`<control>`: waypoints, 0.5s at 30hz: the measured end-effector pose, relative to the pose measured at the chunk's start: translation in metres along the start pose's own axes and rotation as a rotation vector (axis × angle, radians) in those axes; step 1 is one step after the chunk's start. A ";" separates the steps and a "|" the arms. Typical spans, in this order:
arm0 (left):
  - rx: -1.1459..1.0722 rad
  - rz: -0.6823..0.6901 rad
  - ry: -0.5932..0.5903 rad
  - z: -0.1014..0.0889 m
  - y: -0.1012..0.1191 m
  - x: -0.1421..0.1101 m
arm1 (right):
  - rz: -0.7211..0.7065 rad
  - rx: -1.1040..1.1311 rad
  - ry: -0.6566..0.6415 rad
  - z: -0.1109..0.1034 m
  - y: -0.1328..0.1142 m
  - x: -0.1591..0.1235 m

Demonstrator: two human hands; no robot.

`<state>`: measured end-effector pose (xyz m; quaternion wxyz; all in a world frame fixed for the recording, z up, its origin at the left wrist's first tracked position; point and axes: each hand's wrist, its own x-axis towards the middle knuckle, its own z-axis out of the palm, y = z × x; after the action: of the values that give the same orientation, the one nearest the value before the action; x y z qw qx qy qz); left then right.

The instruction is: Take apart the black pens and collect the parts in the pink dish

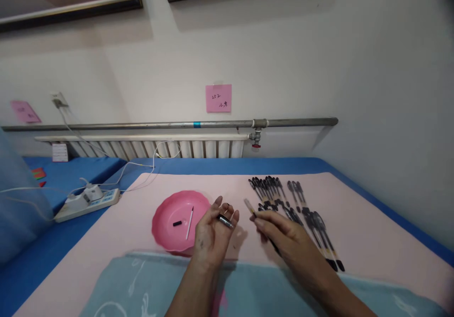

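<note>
My left hand (213, 236) is palm up with its fingers curled, and a short, glossy black pen cap (224, 221) lies in them. To its right, my right hand (283, 234) pinches a pen (249, 207) between thumb and fingers. The pen's pale, clear end points up and left, while its dark end shows below the hand. Left of my hands stands a pink bowl (159, 234), holding a thin white pen refill (189, 223) with a dark tip and a small black piece (177, 223). Beyond and beside my right hand lie several black-capped pens (267, 189) in rows.
A pink sheet (124, 232) covers the blue table (227, 166). Light-blue cloth (149, 284) lies along the near edge. A power strip (88, 203) with white plugs and cables is at left. Behind are a radiator (198, 148) and a metal pipe (142, 125).
</note>
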<state>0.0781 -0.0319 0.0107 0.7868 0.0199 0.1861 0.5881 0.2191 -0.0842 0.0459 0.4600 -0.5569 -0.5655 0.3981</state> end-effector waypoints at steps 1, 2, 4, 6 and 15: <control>-0.006 -0.005 0.011 0.001 0.002 0.000 | -0.093 -0.053 0.063 -0.003 -0.006 0.005; -0.007 -0.006 0.025 0.002 0.004 -0.001 | -0.156 -0.105 0.102 -0.005 -0.010 0.009; -0.002 -0.005 0.054 0.004 0.008 -0.001 | -0.207 -0.158 0.180 -0.006 -0.012 0.016; 0.004 -0.014 0.081 0.006 0.012 -0.001 | -0.176 -0.141 0.231 -0.006 -0.006 0.019; 0.011 -0.057 0.080 0.003 0.020 0.004 | -0.033 0.203 0.069 -0.017 0.029 0.013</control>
<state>0.0612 -0.0214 0.0171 0.7950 -0.0046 0.2212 0.5648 0.2436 -0.0703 0.0232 0.5397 -0.5114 -0.5151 0.4264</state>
